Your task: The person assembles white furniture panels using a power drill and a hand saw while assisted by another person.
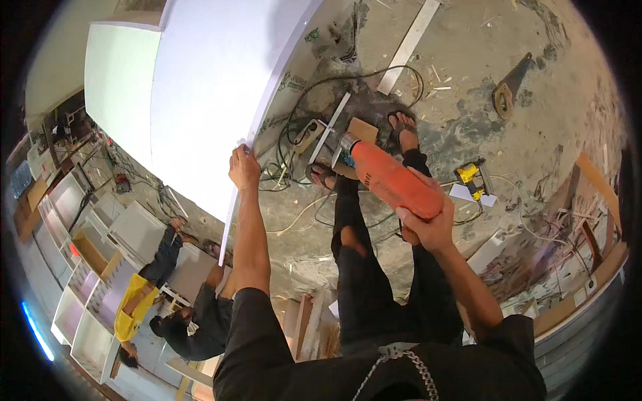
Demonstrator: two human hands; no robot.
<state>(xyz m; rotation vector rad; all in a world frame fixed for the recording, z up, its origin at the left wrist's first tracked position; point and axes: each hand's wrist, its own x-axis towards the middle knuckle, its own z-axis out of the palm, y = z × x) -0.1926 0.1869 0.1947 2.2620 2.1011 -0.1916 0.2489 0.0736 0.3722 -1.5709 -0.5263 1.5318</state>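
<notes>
- The left hand [243, 167] is raised in front of the person and its fingers grasp the thin lower edge of a large white flat panel [200, 100], close to the corner of this panel.
- The panel goes up and to the left from the left hand and fills most of the upper left part of the view.
- The right hand [428, 224] is clenched around the back end of an orange power tool with a long round body [391, 180].
- The tool points up and to the left from the right hand, and its grey metal nose is between both hands, a little nearer to the right one.
- Below the tool are the person's black trousers and two feet in sandals [401, 127] on the dusty concrete floor [535, 87].
- A tangle of dark cables [294, 134] lies on the floor just beside the left hand.
- A yellow and black drill [470, 177] lies on the floor to the right of the right hand.
- Two other persons crouch on the floor, lower left of the left hand.
</notes>
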